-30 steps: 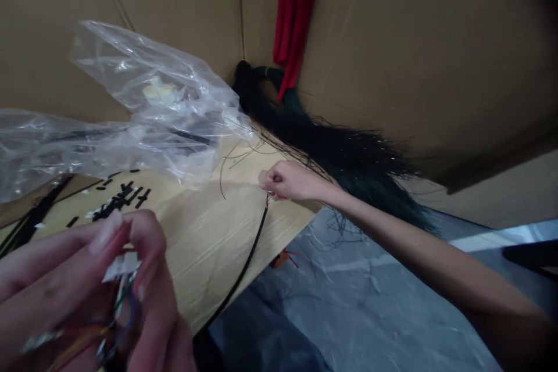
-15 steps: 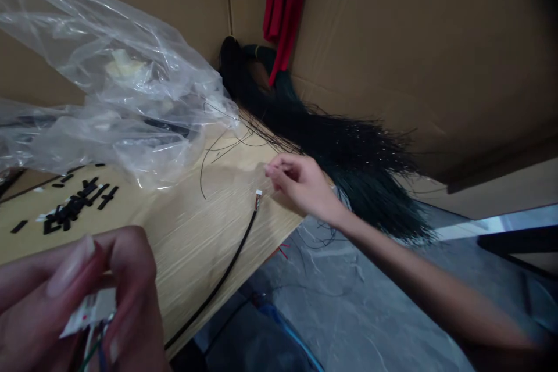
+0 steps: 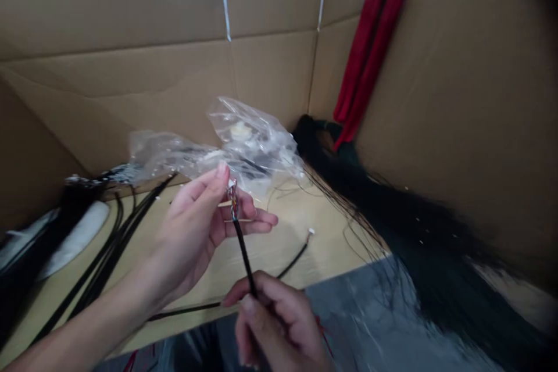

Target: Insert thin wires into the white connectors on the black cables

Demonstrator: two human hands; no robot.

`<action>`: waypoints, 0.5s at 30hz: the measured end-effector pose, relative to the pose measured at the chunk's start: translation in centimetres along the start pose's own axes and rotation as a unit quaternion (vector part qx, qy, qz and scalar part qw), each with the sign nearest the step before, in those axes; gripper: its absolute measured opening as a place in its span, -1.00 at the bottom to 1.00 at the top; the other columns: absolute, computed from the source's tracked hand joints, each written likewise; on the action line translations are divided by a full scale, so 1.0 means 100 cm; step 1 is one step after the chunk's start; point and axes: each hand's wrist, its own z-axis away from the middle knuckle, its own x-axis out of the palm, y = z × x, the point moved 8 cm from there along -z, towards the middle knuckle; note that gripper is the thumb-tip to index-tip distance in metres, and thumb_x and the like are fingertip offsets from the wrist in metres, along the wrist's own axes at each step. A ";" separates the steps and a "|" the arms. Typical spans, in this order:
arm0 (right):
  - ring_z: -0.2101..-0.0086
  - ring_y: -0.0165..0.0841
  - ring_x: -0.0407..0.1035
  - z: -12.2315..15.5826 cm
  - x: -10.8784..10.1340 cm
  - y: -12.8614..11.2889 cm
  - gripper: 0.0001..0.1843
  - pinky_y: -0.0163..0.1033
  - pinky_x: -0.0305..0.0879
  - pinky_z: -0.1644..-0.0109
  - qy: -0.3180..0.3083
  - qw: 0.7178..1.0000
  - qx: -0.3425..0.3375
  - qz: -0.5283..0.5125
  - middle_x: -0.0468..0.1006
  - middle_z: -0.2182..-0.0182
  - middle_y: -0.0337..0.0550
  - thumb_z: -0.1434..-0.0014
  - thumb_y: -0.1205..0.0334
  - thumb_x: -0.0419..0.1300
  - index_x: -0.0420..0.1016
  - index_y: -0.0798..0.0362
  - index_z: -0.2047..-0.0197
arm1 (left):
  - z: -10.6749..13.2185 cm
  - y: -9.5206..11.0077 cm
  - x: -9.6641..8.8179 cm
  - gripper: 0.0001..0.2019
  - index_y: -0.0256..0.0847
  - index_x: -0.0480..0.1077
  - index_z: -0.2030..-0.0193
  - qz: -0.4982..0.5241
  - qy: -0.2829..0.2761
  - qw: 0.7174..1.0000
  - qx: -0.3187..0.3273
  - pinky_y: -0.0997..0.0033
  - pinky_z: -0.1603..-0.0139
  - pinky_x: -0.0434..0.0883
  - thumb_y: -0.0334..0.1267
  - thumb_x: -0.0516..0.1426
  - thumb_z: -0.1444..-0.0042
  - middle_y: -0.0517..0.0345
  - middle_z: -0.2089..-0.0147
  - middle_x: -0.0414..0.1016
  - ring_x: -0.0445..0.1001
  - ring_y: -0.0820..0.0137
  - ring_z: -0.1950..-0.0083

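Observation:
My left hand (image 3: 204,215) pinches the white connector (image 3: 231,184) at the end of a black cable, between thumb and forefinger, with the other fingers spread behind it. Below the connector, thin coloured wires (image 3: 234,203) show before they enter the black sheath. Lower down, my right hand (image 3: 279,325) is closed round the sheathed black cable (image 3: 243,256), thumb on top. A second black cable lies on the table under my hands, its small white connector (image 3: 311,232) pointing up and right.
Clear plastic bags (image 3: 261,145) lie at the back of the wooden table (image 3: 331,256). Black cables (image 3: 117,238) lie at the left. Dark wire bundles (image 3: 383,221) hang over the right edge, beneath red sleeving (image 3: 370,40). Cardboard walls (image 3: 165,81) surround the table.
The view has tilted up and back. My right hand has come from the table's far right side to the cable. My left hand has moved away from the camera, still holding the connector.

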 end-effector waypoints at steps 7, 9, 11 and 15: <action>0.67 -0.57 -0.01 -0.018 -0.055 -0.105 -0.58 -0.43 -0.14 0.61 -0.097 0.995 -0.005 -0.010 0.26 0.67 -0.37 -0.28 -0.18 0.08 0.34 0.06 0.23 | 0.031 0.083 -0.048 -0.69 -0.21 0.35 0.41 -0.121 0.123 0.942 0.289 0.56 0.29 0.49 -0.06 0.13 -0.27 0.22 0.43 0.48 0.50 0.52 0.40; 0.67 -0.59 -0.04 -0.030 -0.066 -0.134 -0.59 -0.44 -0.18 0.63 -0.142 0.987 -0.004 0.077 0.23 0.68 -0.39 -0.32 -0.12 0.07 0.37 0.10 0.24 | 0.037 0.097 -0.055 -0.71 -0.22 0.38 0.43 -0.143 0.150 0.922 0.326 0.63 0.36 0.43 -0.11 0.15 -0.26 0.23 0.47 0.47 0.46 0.56 0.44; 0.67 -0.60 -0.06 -0.045 -0.075 -0.160 -0.62 -0.43 -0.20 0.62 -0.183 0.972 -0.001 0.148 0.22 0.69 -0.40 -0.35 -0.05 0.05 0.41 0.13 0.22 | 0.039 0.106 -0.063 -0.72 -0.22 0.39 0.44 -0.147 0.174 0.909 0.349 0.65 0.37 0.43 -0.14 0.16 -0.26 0.24 0.50 0.46 0.46 0.56 0.45; 0.66 -0.59 -0.06 -0.087 -0.080 -0.194 -0.65 -0.42 -0.16 0.59 -0.256 0.934 -0.002 0.249 0.22 0.69 -0.41 -0.35 0.00 0.06 0.44 0.14 0.18 | 0.031 0.110 -0.087 -0.74 -0.21 0.42 0.40 -0.112 0.218 0.899 0.362 0.61 0.34 0.50 -0.12 0.17 -0.24 0.20 0.44 0.52 0.54 0.52 0.41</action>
